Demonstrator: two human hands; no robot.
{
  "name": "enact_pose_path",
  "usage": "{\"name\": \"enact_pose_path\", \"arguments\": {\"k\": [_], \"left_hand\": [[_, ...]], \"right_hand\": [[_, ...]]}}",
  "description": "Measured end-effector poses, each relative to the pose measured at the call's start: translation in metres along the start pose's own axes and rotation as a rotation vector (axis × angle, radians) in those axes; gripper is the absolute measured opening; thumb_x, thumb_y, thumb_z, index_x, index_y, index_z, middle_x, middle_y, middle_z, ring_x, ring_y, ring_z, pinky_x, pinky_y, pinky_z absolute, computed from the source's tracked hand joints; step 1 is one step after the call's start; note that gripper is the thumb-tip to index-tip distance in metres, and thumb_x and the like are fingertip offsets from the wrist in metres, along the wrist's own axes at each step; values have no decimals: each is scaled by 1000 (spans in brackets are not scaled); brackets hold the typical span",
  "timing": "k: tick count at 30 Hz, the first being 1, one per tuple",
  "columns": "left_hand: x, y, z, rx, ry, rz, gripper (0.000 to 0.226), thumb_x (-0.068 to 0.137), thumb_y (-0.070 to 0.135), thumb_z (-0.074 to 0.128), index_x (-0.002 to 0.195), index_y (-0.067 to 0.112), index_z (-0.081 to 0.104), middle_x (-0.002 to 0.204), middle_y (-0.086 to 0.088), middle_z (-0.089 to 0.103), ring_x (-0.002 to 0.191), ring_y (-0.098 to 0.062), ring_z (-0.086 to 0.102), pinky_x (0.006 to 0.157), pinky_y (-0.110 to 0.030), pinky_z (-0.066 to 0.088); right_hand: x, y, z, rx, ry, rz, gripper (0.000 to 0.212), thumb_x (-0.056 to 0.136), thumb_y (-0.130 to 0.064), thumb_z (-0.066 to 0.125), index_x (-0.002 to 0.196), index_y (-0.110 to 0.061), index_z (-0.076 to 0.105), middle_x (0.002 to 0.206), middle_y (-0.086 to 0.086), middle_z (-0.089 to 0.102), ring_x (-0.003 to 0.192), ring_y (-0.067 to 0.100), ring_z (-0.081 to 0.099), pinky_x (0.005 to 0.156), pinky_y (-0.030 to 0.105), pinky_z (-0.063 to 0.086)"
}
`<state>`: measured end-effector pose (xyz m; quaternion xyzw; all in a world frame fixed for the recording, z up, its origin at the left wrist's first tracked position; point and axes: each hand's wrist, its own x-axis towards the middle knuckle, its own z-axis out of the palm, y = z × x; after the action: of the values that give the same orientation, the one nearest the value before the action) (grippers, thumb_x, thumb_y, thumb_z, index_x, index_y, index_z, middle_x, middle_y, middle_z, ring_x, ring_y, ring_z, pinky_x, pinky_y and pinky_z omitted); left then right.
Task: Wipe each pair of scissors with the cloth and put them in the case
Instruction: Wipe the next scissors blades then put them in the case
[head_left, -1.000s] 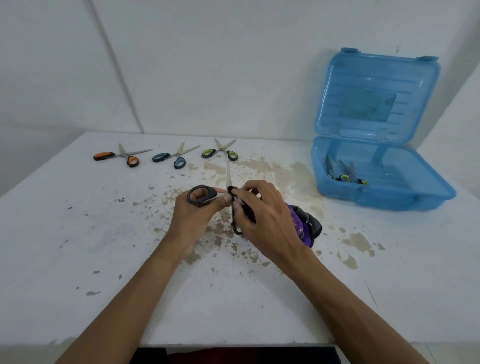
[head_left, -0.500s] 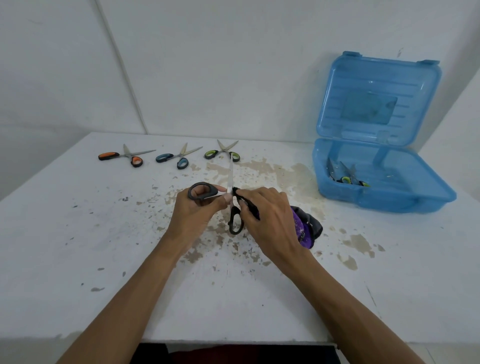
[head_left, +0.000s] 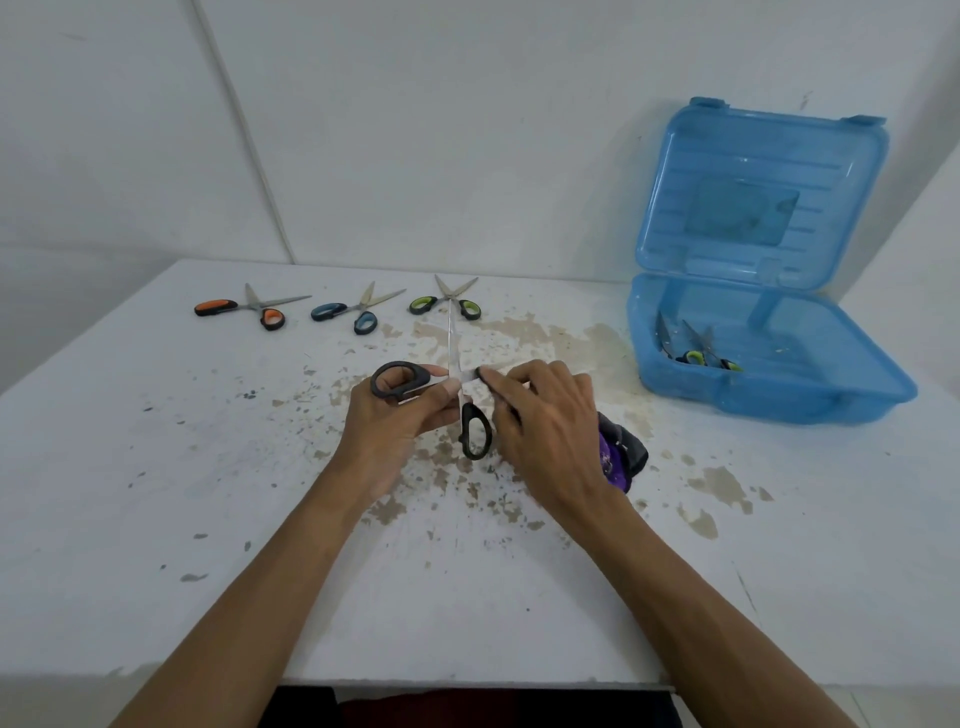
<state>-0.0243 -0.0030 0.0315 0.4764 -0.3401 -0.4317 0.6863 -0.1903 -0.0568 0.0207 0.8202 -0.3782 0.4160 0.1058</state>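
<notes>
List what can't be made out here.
Head view only.
- Cloth: mostly hidden behind the right hand; shape unclear.
- Black scissors: one blade covered by that hand's fingers.
- Scissors inside the case: blurred through its blue wall; count uncertain.

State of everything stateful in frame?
Black scissors: spread wide, in both hands.
Left hand: grips one handle loop.
Right hand: pinches cloth against blade.
Cloth: bunched in right hand.
Case: lid open; cased scissors lie inside.
Orange scissors, blue scissors, green scissors: on table, blades apart.
</notes>
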Motion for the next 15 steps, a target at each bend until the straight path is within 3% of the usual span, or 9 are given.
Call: {"name": "enact_pose_path", "arguments": {"k": [4, 8, 10, 15], "left_hand": [[2, 0, -1, -49, 33, -37, 10, 85, -2, 75, 94, 0, 72, 82, -12, 76, 77, -23, 75, 70, -28, 61], [-2, 0, 1, -19, -33, -37, 14, 86, 1, 75, 100, -2, 72, 91, -19, 77, 85, -30, 77, 76, -31, 62], [-2, 1, 2, 0, -43, -37, 11, 87, 0, 75, 98, -1, 73, 90, -19, 77, 84, -29, 77, 75, -30, 62], [-1, 1, -1, 17, -23, -24, 4, 86, -3, 74, 90, 0, 74, 78, -13, 74, 76, -22, 74, 71, -28, 61]], "right_hand": [[7, 10, -2, 22, 122, 121, 29, 89, -11, 71, 117, -16, 73, 89, 2, 67, 76, 18, 53, 71, 32, 33], [2, -13, -2, 66, 79, -60, 22, 93, -16, 67, 114, -18, 74, 81, 2, 60, 74, 17, 48, 70, 29, 27], [2, -10, 1, 50, 55, -60, 21, 95, -19, 65, 113, -18, 75, 77, 1, 55, 72, 17, 45, 69, 30, 28], [10, 25, 3, 21, 96, 238, 21, 93, -24, 66, 111, -18, 75, 77, -3, 58, 72, 16, 46, 68, 34, 34]]}}
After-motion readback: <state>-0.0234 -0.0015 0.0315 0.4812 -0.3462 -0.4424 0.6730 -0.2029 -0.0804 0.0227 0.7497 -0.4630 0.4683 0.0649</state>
